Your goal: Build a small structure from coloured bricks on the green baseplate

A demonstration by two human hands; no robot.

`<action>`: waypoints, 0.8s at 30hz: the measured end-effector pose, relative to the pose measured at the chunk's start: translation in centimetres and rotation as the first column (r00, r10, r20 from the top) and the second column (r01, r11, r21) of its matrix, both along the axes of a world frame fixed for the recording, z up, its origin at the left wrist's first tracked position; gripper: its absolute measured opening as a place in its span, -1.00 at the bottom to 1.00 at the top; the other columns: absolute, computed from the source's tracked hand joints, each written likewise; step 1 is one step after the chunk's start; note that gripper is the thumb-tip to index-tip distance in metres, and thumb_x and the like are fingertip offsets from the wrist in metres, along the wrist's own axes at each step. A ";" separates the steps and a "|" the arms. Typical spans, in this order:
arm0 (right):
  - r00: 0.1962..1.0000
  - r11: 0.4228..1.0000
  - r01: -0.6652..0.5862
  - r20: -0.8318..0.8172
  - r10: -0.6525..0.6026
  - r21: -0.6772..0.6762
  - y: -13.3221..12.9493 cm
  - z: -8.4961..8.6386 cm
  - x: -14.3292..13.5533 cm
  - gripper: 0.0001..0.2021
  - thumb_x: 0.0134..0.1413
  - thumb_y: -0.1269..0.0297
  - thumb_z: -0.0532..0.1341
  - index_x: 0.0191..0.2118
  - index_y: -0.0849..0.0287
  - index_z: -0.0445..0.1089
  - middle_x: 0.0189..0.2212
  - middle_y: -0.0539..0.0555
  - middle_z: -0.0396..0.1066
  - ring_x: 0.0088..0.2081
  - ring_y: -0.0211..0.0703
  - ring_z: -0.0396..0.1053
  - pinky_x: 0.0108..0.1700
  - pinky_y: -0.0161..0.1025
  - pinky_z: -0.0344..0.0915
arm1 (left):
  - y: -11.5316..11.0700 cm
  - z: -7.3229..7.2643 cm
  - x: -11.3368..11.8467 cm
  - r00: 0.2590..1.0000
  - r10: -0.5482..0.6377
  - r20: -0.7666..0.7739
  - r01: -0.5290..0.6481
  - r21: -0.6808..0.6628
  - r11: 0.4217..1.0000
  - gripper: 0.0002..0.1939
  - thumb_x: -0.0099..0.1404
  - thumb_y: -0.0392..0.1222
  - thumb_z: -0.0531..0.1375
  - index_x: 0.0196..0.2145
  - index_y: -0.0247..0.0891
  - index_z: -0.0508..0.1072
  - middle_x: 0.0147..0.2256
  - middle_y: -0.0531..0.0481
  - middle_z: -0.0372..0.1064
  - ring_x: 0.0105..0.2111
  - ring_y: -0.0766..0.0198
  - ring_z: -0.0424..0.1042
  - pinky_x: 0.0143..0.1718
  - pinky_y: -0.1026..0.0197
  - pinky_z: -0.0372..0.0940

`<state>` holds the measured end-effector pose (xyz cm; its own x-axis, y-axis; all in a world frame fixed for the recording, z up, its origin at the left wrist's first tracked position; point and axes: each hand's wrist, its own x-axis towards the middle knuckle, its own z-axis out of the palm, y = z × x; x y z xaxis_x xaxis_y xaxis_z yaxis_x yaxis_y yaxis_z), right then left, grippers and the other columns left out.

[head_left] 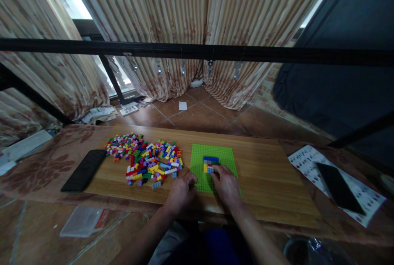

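A bright green baseplate point(200, 154) lies on the wooden board, with a small block of blue, grey, yellow and red bricks point(211, 160) on its middle. My right hand point(227, 185) is over the plate's right part, its bent fingertips pressed at the lower right of these bricks; anything between them is too small to make out. At the plate's lower left edge rests my left hand point(182, 191), its fingers curled and thumb near the fingertips; whether it holds a brick cannot be seen. Left of it spreads a pile of mixed colourful bricks point(154, 162).
The wooden board point(261, 174) lies on a cloth-covered surface. A black phone-like slab point(84, 170) is at its left; a printed sheet point(303, 158) with a dark device point(340, 189) lies at right. A black bar point(184, 49) crosses beyond. A clear plastic box point(80, 220) is below left.
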<state>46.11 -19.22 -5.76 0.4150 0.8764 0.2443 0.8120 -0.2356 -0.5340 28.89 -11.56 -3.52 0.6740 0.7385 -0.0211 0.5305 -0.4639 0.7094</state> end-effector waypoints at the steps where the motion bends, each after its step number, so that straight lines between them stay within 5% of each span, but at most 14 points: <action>1: 1.000 1.000 0.009 0.000 -0.009 0.004 -0.1 -0.1 0.0 -0.77 0.14 0.30 0.09 -0.13 0.11 0.42 -0.27 0.09 0.45 -0.17 -0.09 0.38 -0.12 -0.19 0.25 | 0.0 -0.1 0.0 1.000 0.001 -0.001 -0.001 -0.003 1.000 -0.81 0.04 -0.45 0.11 -0.39 -0.22 0.34 -0.41 0.07 0.33 -0.38 0.30 0.36 -0.37 0.30 0.19; 17: 0.998 1.000 -0.026 0.063 0.026 0.003 0.3 -0.5 -0.1 -0.78 0.23 0.25 0.07 -0.26 0.05 0.48 -0.31 0.04 0.45 -0.22 -0.16 0.37 -0.16 -0.26 0.23 | -0.2 -0.1 -0.6 0.993 -0.057 -0.105 0.071 0.137 0.988 -0.77 0.05 -0.45 0.12 -0.32 -0.21 0.38 -0.25 -0.02 0.35 -0.23 0.22 0.37 -0.22 0.24 0.27; 24: 0.942 0.994 -0.028 0.330 0.062 -0.105 0.3 0.0 -0.7 -0.76 0.25 0.35 0.02 -0.30 0.08 0.43 -0.36 0.08 0.41 -0.27 -0.12 0.34 -0.23 -0.25 0.19 | -0.5 -0.6 1.0 0.986 -0.099 -0.133 0.136 0.315 0.939 -0.49 0.16 -0.38 0.08 0.08 -0.17 0.31 -0.01 -0.14 0.28 -0.01 0.11 0.28 0.03 0.11 0.24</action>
<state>45.38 -18.87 -5.79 0.2844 0.9186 0.2745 0.9502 -0.2319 -0.2083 29.87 -12.10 -4.13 0.7633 0.6342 0.1232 0.5265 -0.7212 0.4501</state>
